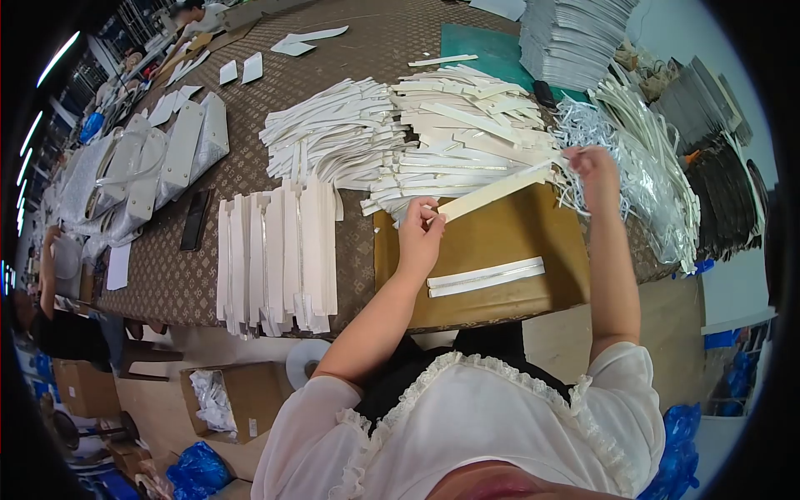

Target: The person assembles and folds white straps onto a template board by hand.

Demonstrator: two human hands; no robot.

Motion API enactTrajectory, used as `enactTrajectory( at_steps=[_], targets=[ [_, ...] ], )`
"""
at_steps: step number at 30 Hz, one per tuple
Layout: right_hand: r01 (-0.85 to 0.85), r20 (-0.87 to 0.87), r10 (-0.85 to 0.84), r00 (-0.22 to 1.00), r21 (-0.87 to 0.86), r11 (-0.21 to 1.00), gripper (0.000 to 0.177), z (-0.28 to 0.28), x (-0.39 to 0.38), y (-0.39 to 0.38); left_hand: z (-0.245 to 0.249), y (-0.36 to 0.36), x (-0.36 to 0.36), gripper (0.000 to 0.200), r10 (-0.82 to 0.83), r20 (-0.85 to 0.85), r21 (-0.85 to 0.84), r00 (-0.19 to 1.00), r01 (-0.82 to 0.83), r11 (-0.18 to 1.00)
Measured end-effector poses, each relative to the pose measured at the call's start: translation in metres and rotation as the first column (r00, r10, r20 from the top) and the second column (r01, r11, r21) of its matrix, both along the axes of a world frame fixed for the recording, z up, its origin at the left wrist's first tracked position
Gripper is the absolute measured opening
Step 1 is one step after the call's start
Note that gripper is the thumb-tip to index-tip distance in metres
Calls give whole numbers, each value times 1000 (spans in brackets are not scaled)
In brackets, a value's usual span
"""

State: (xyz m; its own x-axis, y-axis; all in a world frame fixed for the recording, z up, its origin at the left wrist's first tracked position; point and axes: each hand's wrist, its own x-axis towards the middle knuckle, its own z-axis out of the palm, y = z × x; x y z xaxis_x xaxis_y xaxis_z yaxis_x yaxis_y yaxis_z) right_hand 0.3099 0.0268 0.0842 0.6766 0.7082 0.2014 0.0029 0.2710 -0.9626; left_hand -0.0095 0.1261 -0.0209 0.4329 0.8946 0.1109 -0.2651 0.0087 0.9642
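Observation:
A long cream strip [498,192] slants upward to the right over the brown board [400,287]. My left hand [421,237] pinches its lower end between thumb and fingers. At the strip's upper end, my right hand [596,173] is closed with thumb and fingertips together. Below the strip, a white zipper piece [486,277] with metal teeth lies flat on the board. Just beyond my hands spreads a loose heap of cream strips [467,125] and white zipper pieces [342,125].
Bundled strips and zippers [275,258] stand left of the board, beside a dark phone [196,219]. White bags [158,162] lie farther left. On the right are shredded paper [583,133], plastic-wrapped strips [650,192] and a grey stack [575,42]. Another person [71,325] is at far left.

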Motion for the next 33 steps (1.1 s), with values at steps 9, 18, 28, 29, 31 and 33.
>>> enactTrajectory(
  at_steps=[9,18,28,29,31,33],
  targets=[
    [406,652,-110,750,-323,855,46,-46,64,-30,2,-3,2,17,-38,-128,25,991,41,999],
    [137,928,267,259,-309,941,49,-31,-138,-30,66,-57,-16,31,-39,-210,505,977,142,851],
    [-304,-14,306,952,-160,939,13,-22,-168,-71,64,-82,-76,47,-101,-221,167,970,140,976],
    [-307,-37,305,952,-179,935,13,-28,-177,-75,65,-82,-79,41,-160,-149,-54,976,154,987],
    [-386,-147,363,920,-187,903,17,-41,-203,-77,59,-86,-90,36,-205,-76,-297,976,174,939],
    [-424,-216,382,898,-198,884,19,-53,-213,-87,46,-88,-103,35,-283,-204,-315,937,211,925]
  ],
)
